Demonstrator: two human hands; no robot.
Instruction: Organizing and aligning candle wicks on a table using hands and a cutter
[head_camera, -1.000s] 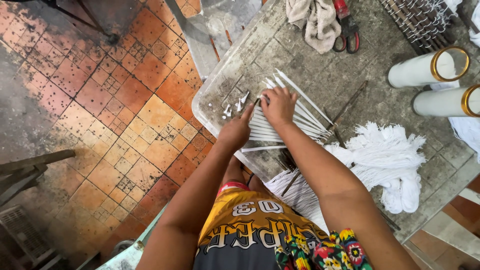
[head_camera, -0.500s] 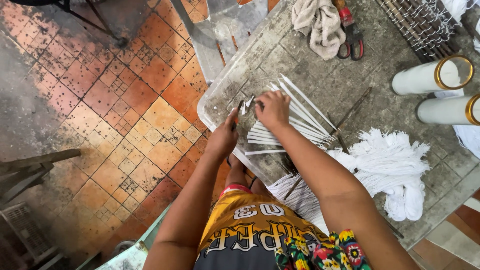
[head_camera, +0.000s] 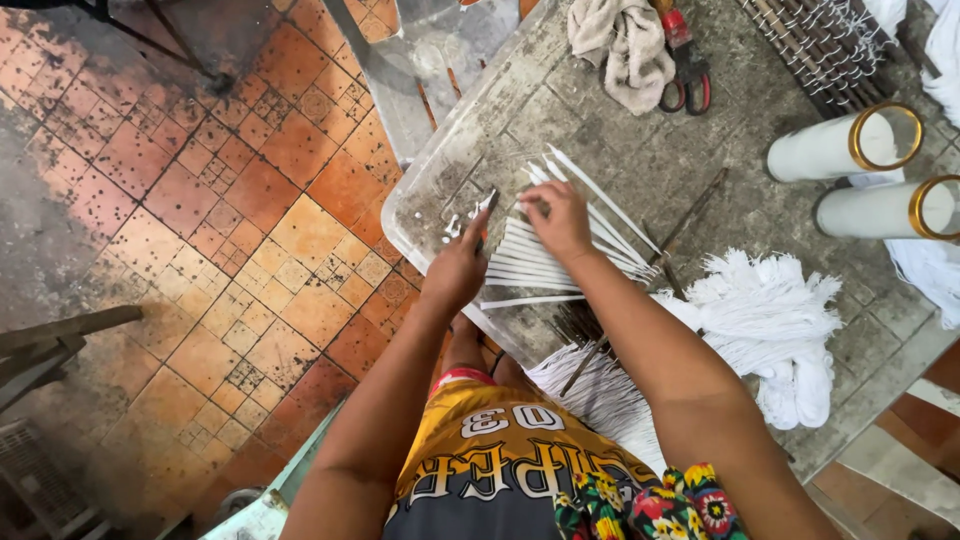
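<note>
A fan of thin white candles (head_camera: 545, 268) lies on the grey worktable (head_camera: 640, 150) near its left edge. My right hand (head_camera: 560, 222) rests on top of them, fingertips pinching their left ends. My left hand (head_camera: 455, 270) is just left of the candles, closed on a small dark blade (head_camera: 487, 208) that points up beside those ends. Several small white offcuts (head_camera: 455, 226) lie on the table next to the blade.
A bundle of white wick strings (head_camera: 770, 320) lies to the right. Two white cylinders with gold rims (head_camera: 845, 145) lie further back, with red-handled scissors (head_camera: 685, 75), a beige cloth (head_camera: 620, 40) and a rack of rods (head_camera: 830, 40) behind. Orange tiled floor (head_camera: 230, 220) is on the left.
My left hand has pulled a little left from the candle ends and turned the blade upward. My right hand has stayed on the candles, shifting its fingertips to their ends.
</note>
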